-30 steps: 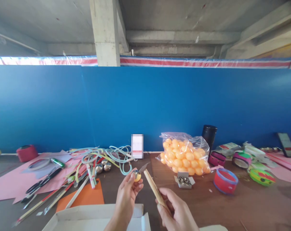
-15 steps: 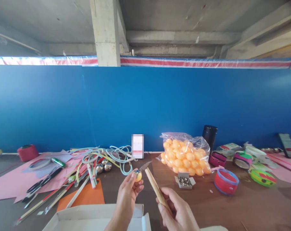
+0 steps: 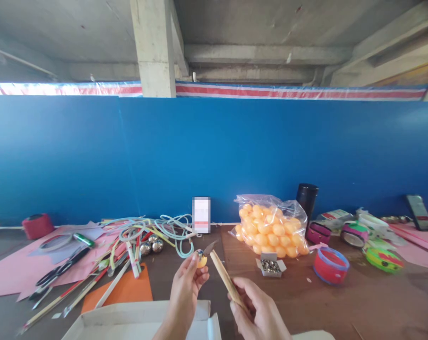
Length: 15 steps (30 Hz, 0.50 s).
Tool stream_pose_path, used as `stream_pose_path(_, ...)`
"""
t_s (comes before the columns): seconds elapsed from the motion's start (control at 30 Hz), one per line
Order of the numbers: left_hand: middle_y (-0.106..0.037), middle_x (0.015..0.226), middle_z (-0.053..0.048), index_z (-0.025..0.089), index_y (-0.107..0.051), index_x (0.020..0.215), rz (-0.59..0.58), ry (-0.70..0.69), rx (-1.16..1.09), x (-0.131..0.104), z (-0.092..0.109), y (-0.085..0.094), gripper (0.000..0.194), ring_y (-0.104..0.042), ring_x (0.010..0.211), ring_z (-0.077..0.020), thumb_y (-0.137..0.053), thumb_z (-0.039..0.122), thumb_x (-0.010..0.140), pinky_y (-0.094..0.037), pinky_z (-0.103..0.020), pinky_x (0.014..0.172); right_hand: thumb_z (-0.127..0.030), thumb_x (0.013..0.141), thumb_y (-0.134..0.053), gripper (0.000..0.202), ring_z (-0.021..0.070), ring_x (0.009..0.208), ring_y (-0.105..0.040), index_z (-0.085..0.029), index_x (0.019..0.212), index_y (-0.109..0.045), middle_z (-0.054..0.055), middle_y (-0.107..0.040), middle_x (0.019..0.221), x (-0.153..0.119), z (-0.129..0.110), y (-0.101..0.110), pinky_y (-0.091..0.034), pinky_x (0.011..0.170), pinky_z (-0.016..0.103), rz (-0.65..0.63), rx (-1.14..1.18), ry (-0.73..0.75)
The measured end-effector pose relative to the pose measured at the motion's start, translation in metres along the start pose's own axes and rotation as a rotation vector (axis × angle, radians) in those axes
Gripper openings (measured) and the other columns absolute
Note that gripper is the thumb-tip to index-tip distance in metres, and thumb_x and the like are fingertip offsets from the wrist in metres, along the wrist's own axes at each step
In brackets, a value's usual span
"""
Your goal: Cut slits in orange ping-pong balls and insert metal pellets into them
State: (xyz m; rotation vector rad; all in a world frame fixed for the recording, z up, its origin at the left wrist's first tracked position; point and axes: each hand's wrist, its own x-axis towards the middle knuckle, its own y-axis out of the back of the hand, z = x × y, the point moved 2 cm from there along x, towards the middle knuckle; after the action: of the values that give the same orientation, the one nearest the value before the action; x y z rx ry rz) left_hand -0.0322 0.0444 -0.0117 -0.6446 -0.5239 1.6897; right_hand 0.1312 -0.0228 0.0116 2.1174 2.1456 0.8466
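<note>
Head-worn view, forward and down — hands (image 3: 187, 279) close

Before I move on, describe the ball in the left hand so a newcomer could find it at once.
In front of the blue wall sits a clear bag of orange balls. Left of it and nearer the camera, the left hand holds the ball. Its lower part is orange like the bagged ones, but its upper part is shiny and silvery.
</note>
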Motion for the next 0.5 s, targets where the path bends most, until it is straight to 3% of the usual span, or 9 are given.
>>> stream_pose_path(0.5, -0.059, 0.069, -0.004, 0.011, -0.062, 0.088, 0.022, 0.011, 0.005, -0.0002, 0.0011, -0.0009, 0.031, -0.057, 0.056, -0.0085, -0.072, 0.03, 0.065, -0.05, -0.02, 0.052, -0.037, 0.078, -0.05, 0.032, 0.0168, 0.064, -0.062, -0.018, 0.103, -0.056, 0.008, -0.066, 0.082, -0.0002, -0.0008, 0.001, -0.051, 0.059, 0.025, 0.021, 0.057, 0.014)
